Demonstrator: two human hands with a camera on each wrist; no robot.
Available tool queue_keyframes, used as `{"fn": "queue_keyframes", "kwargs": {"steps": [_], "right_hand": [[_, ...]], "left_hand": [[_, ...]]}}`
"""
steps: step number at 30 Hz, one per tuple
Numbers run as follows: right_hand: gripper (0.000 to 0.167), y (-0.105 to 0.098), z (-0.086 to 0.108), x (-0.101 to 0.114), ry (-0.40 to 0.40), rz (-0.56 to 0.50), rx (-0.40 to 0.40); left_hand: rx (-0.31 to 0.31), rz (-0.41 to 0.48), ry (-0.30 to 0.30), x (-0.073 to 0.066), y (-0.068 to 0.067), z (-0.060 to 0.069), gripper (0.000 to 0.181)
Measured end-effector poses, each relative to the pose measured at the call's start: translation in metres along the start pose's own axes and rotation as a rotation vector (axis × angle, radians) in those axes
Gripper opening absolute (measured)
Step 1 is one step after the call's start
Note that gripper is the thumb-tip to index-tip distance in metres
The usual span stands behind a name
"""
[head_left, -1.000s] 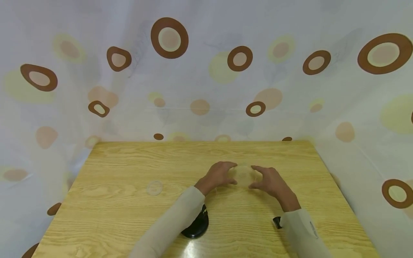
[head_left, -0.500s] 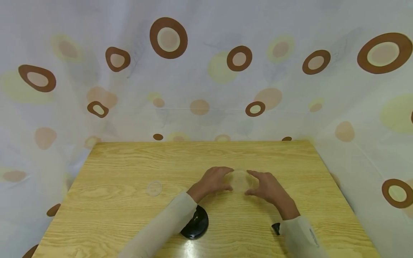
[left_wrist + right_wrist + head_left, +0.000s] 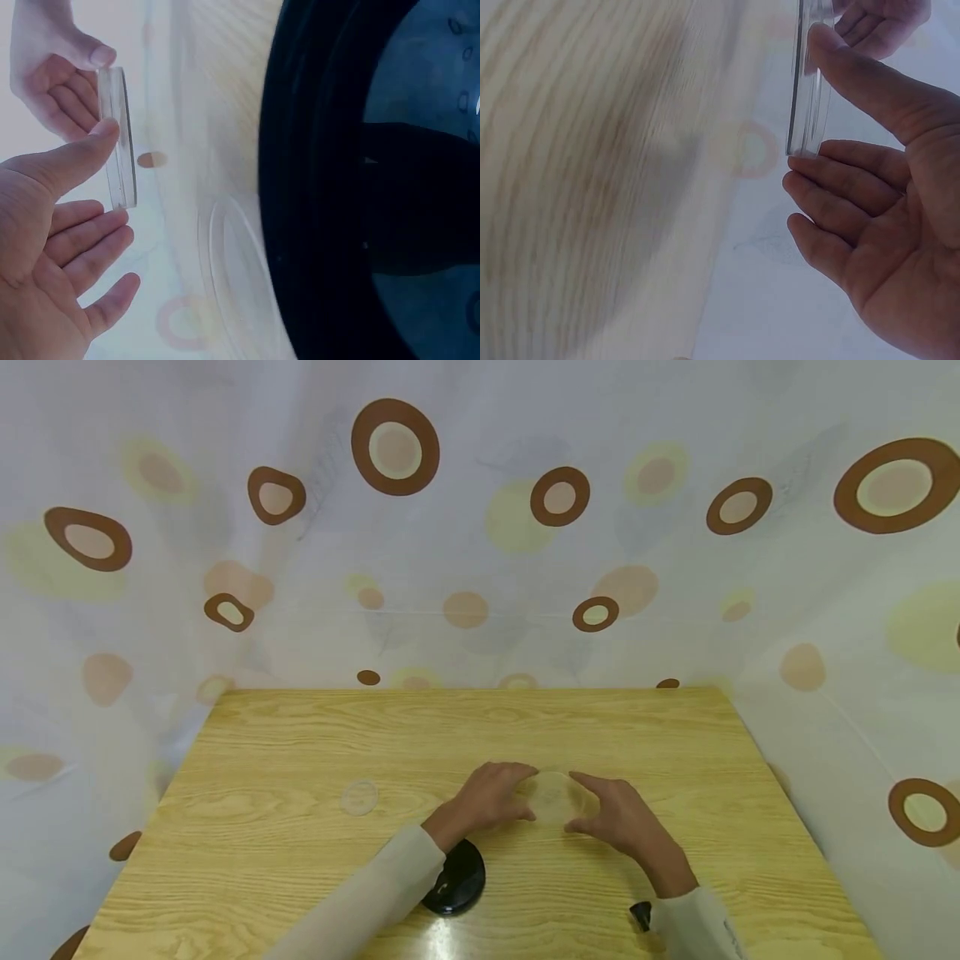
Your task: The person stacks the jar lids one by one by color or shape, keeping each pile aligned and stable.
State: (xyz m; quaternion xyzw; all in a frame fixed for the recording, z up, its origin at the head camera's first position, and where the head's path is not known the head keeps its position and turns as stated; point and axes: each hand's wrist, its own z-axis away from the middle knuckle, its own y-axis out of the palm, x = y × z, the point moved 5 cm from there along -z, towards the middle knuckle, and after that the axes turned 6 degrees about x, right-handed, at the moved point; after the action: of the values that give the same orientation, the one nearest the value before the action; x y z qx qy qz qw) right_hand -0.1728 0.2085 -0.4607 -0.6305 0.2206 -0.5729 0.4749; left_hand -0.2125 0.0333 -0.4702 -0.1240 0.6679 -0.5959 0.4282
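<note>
A clear, shallow round petri dish (image 3: 553, 797) is held on edge-to-edge grip above the table by both hands. My left hand (image 3: 486, 797) pinches its left rim between thumb and fingers; my right hand (image 3: 618, 814) pinches the right rim likewise. In the left wrist view the dish (image 3: 120, 142) appears side-on, the left thumb and fingertips at its edge. The right wrist view shows the dish (image 3: 808, 82) between the right thumb and fingers. Another clear round dish or lid (image 3: 360, 797) lies on the table to the left.
A glossy black round object (image 3: 457, 881) sits on the wooden table (image 3: 300, 735), partly under the left sleeve. A small black piece (image 3: 641, 914) shows beside the right sleeve, mostly hidden. A patterned curtain (image 3: 465, 527) surrounds the table's back and sides.
Both hands have brought the petri dish nearer to me and slightly left, keeping hold of it. The other clear dish and the black object stay in place.
</note>
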Motion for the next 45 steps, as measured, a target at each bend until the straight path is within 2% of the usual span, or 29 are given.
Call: {"fn": "queue_keyframes", "kwargs": {"steps": [3, 8, 15, 21, 26, 33, 40, 45], "right_hand": [[0.076, 0.004, 0.002, 0.003, -0.004, -0.002, 0.002], [0.077, 0.01, 0.009, 0.006, -0.011, -0.001, -0.002], [0.077, 0.014, 0.015, 0.007, -0.002, 0.006, -0.01], [0.076, 0.019, 0.02, 0.01, 0.017, -0.003, 0.0], [0.076, 0.023, 0.022, 0.016, 0.045, 0.023, 0.014], [0.076, 0.029, 0.027, 0.019, 0.098, 0.043, 0.041], [0.076, 0.031, 0.033, 0.022, 0.062, 0.048, 0.04], [0.075, 0.031, 0.036, 0.025, 0.039, 0.062, 0.041]], "left_hand": [[0.001, -0.007, -0.01, -0.001, 0.001, 0.005, 0.066], [-0.016, -0.04, 0.012, -0.006, 0.002, 0.012, 0.064], [-0.077, -0.159, 0.067, -0.011, 0.005, 0.02, 0.063], [-0.058, -0.22, 0.048, -0.015, 0.012, 0.028, 0.063], [-0.063, -0.286, 0.06, -0.018, 0.016, 0.034, 0.062], [-0.076, -0.227, 0.085, -0.02, 0.021, 0.041, 0.06], [-0.053, -0.14, 0.057, -0.024, 0.026, 0.047, 0.055], [-0.044, -0.147, 0.053, -0.027, 0.028, 0.049, 0.056]]}}
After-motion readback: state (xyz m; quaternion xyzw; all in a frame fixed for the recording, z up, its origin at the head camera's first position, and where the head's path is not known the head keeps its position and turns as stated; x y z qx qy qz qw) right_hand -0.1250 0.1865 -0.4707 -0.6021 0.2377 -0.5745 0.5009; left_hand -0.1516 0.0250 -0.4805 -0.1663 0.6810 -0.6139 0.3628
